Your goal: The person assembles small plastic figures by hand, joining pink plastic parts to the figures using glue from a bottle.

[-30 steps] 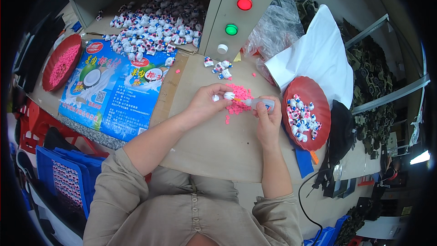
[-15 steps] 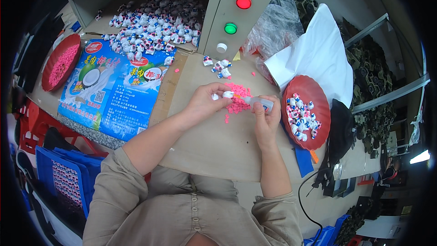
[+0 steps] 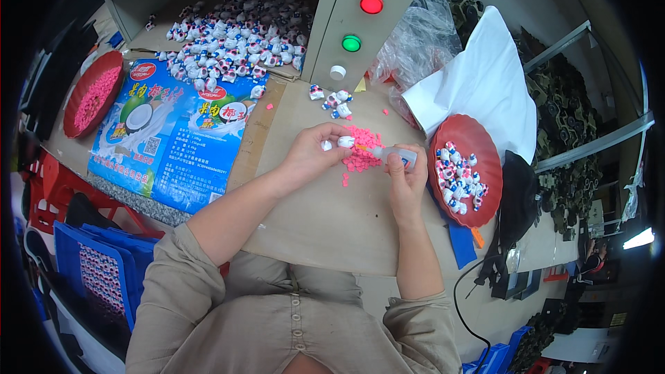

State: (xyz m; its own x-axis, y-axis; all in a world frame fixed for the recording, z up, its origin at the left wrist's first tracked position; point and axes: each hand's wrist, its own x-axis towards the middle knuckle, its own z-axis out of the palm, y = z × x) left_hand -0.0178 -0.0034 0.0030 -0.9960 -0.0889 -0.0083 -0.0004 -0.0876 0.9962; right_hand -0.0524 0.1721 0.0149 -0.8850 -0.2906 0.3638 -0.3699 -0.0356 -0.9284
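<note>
My left hand (image 3: 313, 154) pinches a small white figurine (image 3: 345, 141) at its fingertips, right beside a pile of small pink pieces (image 3: 361, 150) on the brown table (image 3: 325, 221). My right hand (image 3: 404, 179) grips a small glue bottle (image 3: 400, 156) whose orange tip points left at the figurine. A few loose pink pieces (image 3: 344, 180) lie just below the pile. Another tiny white piece (image 3: 325, 145) sits by my left fingers.
A red dish (image 3: 485, 187) at the right holds several white figurines. More figurines (image 3: 331, 100) lie by a grey control box (image 3: 350, 24) with red and green lights, and many fill the bin (image 3: 235, 34) behind. A blue printed sack (image 3: 170, 135) and a red dish of pink pieces (image 3: 93, 93) lie left.
Both hands stay over the pink pile; the left hand has turned the white figurine toward the bottle's tip, and the right hand has shifted slightly.
</note>
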